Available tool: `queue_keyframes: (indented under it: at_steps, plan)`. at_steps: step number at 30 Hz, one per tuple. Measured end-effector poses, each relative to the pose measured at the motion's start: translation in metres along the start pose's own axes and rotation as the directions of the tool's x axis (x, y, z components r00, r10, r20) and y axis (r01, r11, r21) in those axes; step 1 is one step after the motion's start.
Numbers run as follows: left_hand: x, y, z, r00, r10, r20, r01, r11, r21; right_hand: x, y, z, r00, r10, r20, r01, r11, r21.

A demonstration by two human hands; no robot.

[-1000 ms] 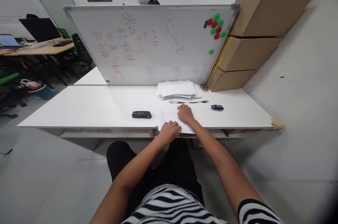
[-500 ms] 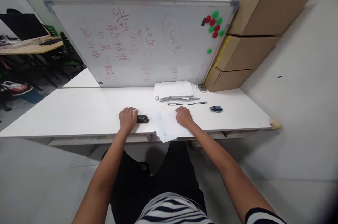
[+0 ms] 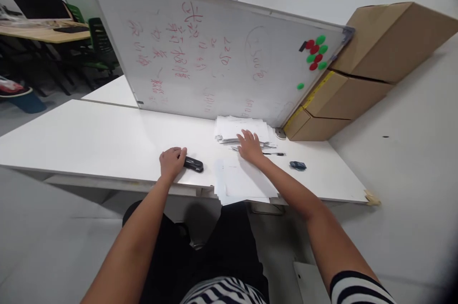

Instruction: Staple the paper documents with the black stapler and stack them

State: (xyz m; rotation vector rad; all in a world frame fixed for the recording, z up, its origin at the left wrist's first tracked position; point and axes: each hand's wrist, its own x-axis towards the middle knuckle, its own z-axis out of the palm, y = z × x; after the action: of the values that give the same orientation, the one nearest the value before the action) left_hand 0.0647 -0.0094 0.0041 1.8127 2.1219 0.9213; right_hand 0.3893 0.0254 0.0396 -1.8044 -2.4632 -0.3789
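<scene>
My left hand (image 3: 172,163) is closed around the rear end of a black stapler (image 3: 194,164), which lies on the white desk. The stapler's front end sticks out to the right of my thumb. My right hand (image 3: 249,146) reaches forward with its fingers spread, its fingertips at the front edge of a thick pile of white papers (image 3: 239,127). Whether the fingertips press on the pile I cannot tell. Under my right wrist, nearer to me, a smaller set of loose sheets (image 3: 243,182) overhangs the desk's front edge. A thin pen (image 3: 275,154) lies partly hidden behind my right hand.
A whiteboard (image 3: 214,51) with red writing and round magnets stands along the back of the desk (image 3: 107,139). Cardboard boxes (image 3: 361,94) are stacked at the right by the wall. A small dark packet (image 3: 297,165) lies right of the papers. A grey mouse-like object (image 3: 280,133) sits near the boxes.
My right hand has moved forward from the loose sheets to the front of the thick pile. My left hand stays on the stapler. The head view has tilted and shifted.
</scene>
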Motion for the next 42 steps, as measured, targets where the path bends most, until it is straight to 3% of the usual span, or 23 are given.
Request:
queue_keyframes:
  at_steps: [3, 6, 15, 20, 27, 35, 42]
  plan:
    - [0.0, -0.001, -0.001, 1.0, 0.018, 0.019, -0.018, 1.0, 0.015, 0.037, 0.005, 0.004, 0.989, -0.019, 0.144, 0.014, 0.999, 0.034]
    - [-0.001, -0.003, 0.0, 0.999, 0.029, 0.013, -0.029, 1.0, -0.007, 0.054, 0.012, 0.008, 0.975, -0.041, 0.217, 0.031, 0.998, 0.049]
    - [0.0, -0.008, 0.005, 1.0, 0.019, 0.001, -0.019, 0.999, -0.039, 0.046, 0.017, 0.018, 0.978, 0.164, 0.128, -0.163, 0.987, -0.018]
    - [-0.001, -0.007, 0.004, 0.999, 0.038, -0.009, -0.038, 0.999, -0.033, 0.044, 0.014, 0.026, 0.982, 0.177, 0.06, -0.177, 0.984, 0.011]
    - [-0.001, -0.008, 0.005, 0.999, 0.038, -0.01, -0.038, 0.998, -0.039, 0.048, 0.031, 0.036, 0.977, 0.203, 0.07, -0.21, 0.972, 0.106]
    - [-0.002, -0.005, 0.002, 1.0, 0.023, 0.002, -0.023, 0.999, -0.045, 0.048, 0.045, 0.047, 0.957, 0.228, 0.178, -0.274, 0.913, 0.303]
    - [-0.003, -0.004, 0.0, 0.999, 0.038, 0.005, -0.038, 0.999, -0.016, 0.054, 0.045, 0.039, 0.963, 0.196, 0.185, -0.24, 0.936, 0.258]
